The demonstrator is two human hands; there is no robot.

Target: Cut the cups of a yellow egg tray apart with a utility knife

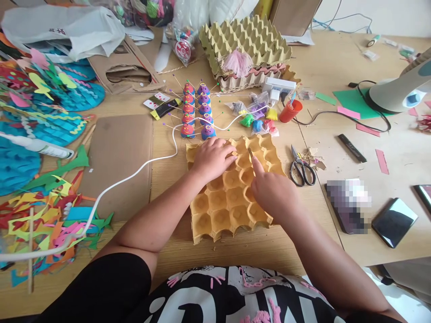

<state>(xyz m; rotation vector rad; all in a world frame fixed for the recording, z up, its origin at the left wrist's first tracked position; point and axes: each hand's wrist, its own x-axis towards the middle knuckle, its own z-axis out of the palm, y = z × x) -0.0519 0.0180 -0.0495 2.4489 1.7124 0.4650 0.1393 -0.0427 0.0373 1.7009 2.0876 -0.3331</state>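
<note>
A yellow-brown egg tray (220, 196) made of pulp lies in front of me, hollow cups facing up. My left hand (214, 158) presses on its far left part, fingers bent over a ridge and thumb along the near side. In my right hand (273, 190) is a narrow dark blade (250, 152); the index finger stretches along it and its tip touches the tray between cups. The palm hides the rest of the blade. Right of the tray lie black-handled scissors (302, 172) beside torn scraps (313, 158).
Painted egg-cup figures (188, 111) with pins stand behind the tray, a white cable (134, 172) crossing them. Further back are stacked egg trays (245, 45) and a red cup (290, 111). Colourful paper scraps (43, 224) cover the left; a black phone (394, 223) lies right.
</note>
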